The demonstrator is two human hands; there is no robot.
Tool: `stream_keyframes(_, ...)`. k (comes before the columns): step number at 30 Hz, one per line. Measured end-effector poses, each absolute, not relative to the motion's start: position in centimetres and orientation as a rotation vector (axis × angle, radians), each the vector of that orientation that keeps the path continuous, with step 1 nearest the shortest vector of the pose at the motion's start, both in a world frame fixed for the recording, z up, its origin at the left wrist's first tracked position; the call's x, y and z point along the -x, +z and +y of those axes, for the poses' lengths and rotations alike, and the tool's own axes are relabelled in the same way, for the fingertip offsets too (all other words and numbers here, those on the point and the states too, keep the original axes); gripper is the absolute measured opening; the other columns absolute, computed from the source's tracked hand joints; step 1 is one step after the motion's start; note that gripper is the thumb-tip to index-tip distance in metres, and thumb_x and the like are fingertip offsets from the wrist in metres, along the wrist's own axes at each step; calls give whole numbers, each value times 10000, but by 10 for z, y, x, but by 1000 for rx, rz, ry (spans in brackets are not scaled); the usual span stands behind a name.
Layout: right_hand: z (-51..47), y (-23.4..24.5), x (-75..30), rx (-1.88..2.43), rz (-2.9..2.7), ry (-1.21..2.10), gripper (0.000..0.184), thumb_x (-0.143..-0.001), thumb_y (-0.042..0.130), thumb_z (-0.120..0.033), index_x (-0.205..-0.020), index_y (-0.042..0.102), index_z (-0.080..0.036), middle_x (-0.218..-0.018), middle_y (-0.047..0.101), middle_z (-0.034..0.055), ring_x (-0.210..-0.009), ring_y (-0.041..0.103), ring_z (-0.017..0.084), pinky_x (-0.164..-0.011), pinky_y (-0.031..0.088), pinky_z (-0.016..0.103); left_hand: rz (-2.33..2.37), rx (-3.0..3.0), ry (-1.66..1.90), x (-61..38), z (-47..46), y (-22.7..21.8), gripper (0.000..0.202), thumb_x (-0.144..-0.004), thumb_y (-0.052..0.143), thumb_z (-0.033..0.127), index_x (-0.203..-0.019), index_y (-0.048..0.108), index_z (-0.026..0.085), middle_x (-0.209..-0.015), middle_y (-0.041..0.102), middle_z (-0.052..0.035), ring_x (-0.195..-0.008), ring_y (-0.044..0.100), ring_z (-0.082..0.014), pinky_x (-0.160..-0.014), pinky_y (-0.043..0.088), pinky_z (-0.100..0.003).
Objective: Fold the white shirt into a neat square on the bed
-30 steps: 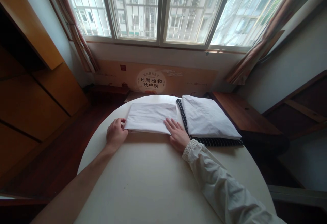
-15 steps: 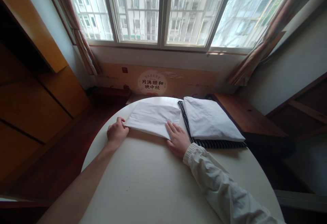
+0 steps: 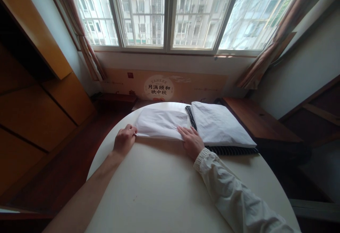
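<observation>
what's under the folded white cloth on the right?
A black striped fabric lies under the white cloth, its edge showing along the near and left sides. How far it runs beneath is covered.

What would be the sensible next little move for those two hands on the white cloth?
Probably lift the folded white cloth and set it on the white stack beside it. The left hand grips its near-left corner, the right hand its near-right edge, and it already looks folded to about the stack's size.

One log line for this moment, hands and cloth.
left hand: grips white cloth near-left corner | right hand: on cloth's near-right edge | beside: white-on-striped stack | round table
</observation>
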State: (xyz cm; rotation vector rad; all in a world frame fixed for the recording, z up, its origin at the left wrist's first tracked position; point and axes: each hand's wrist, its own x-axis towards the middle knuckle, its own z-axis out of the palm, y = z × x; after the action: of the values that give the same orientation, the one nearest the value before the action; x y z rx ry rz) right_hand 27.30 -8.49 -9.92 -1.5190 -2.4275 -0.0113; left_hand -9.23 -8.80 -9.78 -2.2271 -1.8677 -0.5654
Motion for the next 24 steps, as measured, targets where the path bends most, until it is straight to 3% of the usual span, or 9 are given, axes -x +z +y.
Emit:
stream_keyframes(5, -84, -100, -278, 1502, -2490, -64, 857, -812, 500, -47, -1652, 488, -215, -1743, 395, 21, -1616, 333, 265, -1354, 110, 486, -1832, 2374, -788, 98, -86, -100, 344, -876, 502, 62, -1071, 714, 250, -1216, 740, -80, -1118, 700, -292, -1037, 554, -442)
stream_keyframes(8, -84, -101, -280, 1573, -2501, -22, 868, -798, 502, -53, -1648, 495, -229, -1736, 405, 7, -1626, 315, 268, -1344, 138, 502, -1787, 2498, -868, 106, -84, -100, 467, -896, 469, 86, -1233, 738, 264, -1396, 728, -46, -1297, 662, -268, -1161, 523, -440)
stream_keyframes(13, -84, -106, -281, 1649, -2467, -35, 866, -831, 474, -74, -1681, 434, -237, -1751, 377, 3, -1618, 338, 261, -1325, 197, 486, -1656, 2775, -660, 124, -86, -98, 627, -972, 431, 173, -1561, 597, 311, -1656, 528, 23, -1489, 525, -243, -1278, 424, -443)
stream_keyframes(16, -83, -112, -282, 1690, -2387, -27, 933, -803, 493, -84, -1716, 356, -219, -1758, 364, 38, -1595, 381, 272, -1316, 239, 467, -1645, 2792, -536, 130, -90, -98, 678, -986, 412, 184, -1650, 480, 301, -1726, 416, 7, -1562, 446, -242, -1337, 306, -477)
stream_keyframes(20, -80, -120, -283, 1678, -2231, 29, 1022, -752, 511, -66, -1739, 254, -134, -1731, 410, 123, -1546, 450, 296, -1297, 312, 445, -1609, 2743, -502, 126, -94, -93, 606, -1000, 429, 260, -1593, 557, 266, -1700, 468, -29, -1600, 391, -268, -1361, 207, -536)
stream_keyframes(24, -78, -123, -286, 1603, -2106, 62, 1024, -730, 456, -15, -1729, 258, -127, -1745, 376, 124, -1584, 396, 270, -1296, 351, 432, -1645, 2526, -780, 110, -86, -83, 448, -1087, 380, 386, -1333, 730, 255, -1562, 629, -49, -1518, 501, -261, -1344, 274, -494)
